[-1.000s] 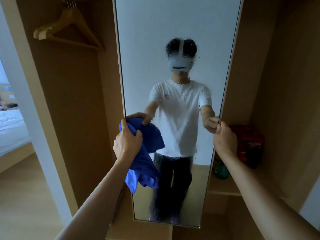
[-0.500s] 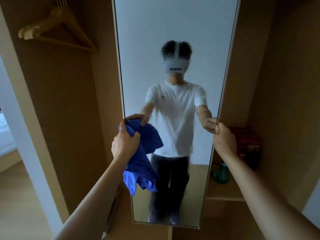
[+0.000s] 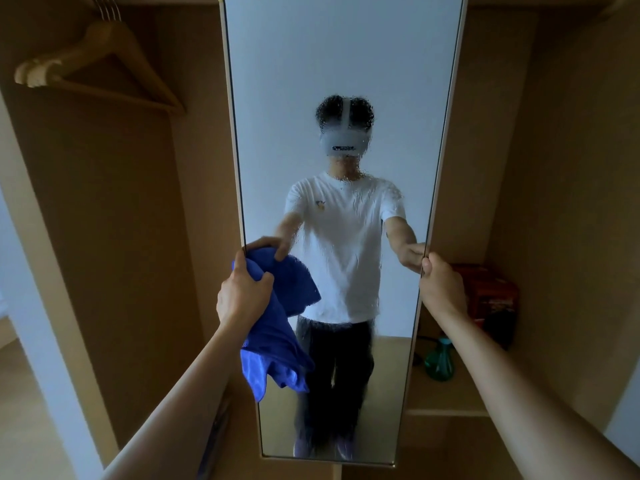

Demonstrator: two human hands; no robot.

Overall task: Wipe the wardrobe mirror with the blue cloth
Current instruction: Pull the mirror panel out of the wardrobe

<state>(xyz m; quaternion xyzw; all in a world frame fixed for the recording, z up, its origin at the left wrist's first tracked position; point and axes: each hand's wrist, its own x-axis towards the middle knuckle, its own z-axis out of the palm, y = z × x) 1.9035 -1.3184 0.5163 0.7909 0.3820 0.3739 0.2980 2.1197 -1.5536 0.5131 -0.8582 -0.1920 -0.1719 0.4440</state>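
The left hand (image 3: 244, 294) is gripping the blue cloth (image 3: 277, 337) against the mirror (image 3: 343, 64), lower left of frame. The right hand (image 3: 441, 289) is clasping the mirror's right edge.

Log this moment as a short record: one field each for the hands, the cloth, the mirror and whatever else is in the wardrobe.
left hand: grips the bunched top of the cloth by the mirror's left edge
right hand: grips the mirror's right edge
blue cloth: against the lower left of the glass, loose end hanging down
mirror: tall narrow panel, speckled with droplets across its middle
wooden hangers: hang at upper left
red box: on the right shelf
green bottle: on the same shelf, below the box
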